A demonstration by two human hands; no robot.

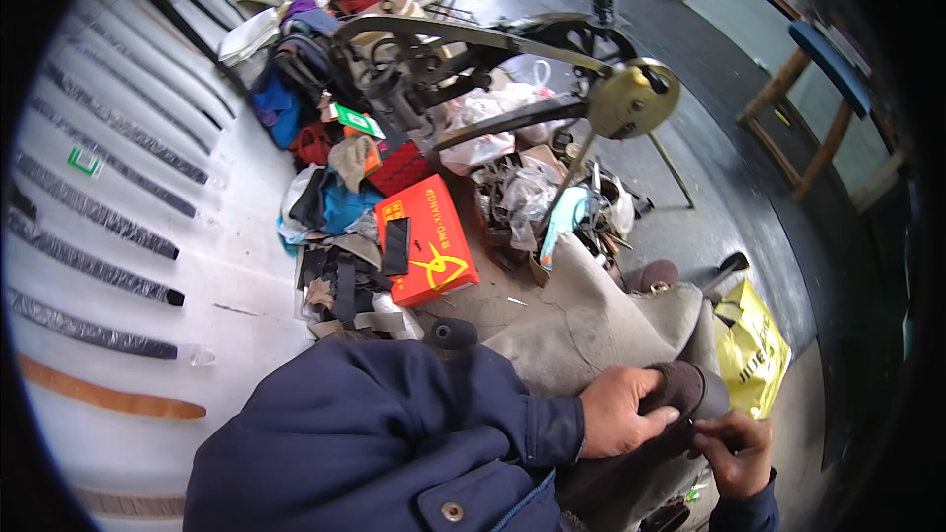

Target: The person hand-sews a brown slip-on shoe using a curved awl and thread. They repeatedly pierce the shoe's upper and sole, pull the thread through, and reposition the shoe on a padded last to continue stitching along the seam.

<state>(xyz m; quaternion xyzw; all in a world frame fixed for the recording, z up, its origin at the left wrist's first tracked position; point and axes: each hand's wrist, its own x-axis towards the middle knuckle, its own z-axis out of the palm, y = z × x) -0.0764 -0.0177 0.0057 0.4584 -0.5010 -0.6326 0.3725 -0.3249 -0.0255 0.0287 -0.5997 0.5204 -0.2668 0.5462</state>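
Over my lap at the lower right, my left hand (621, 412) is wrapped round a brown shoe (680, 386) with a grey sole edge. My right hand (736, 448) is close beside the shoe's lower edge, thumb and forefinger pinched together. Whatever is between those fingertips is too small to make out. A grey-beige cloth (591, 320) covers my knees under the shoe. Just beyond it shows a similar brown rounded piece (658, 276), partly hidden by the cloth. A shiny yellow bag (751, 350) lies to the right of my hands.
A metal hand-cranked sewing machine (631, 99) stands ahead. Before it are a red shoebox (426, 241) with a black phone (397, 246) on top, and a bin of scraps and tools (517, 207). Belts (108, 207) line the left; a blue-topped stool (828, 64) stands right.
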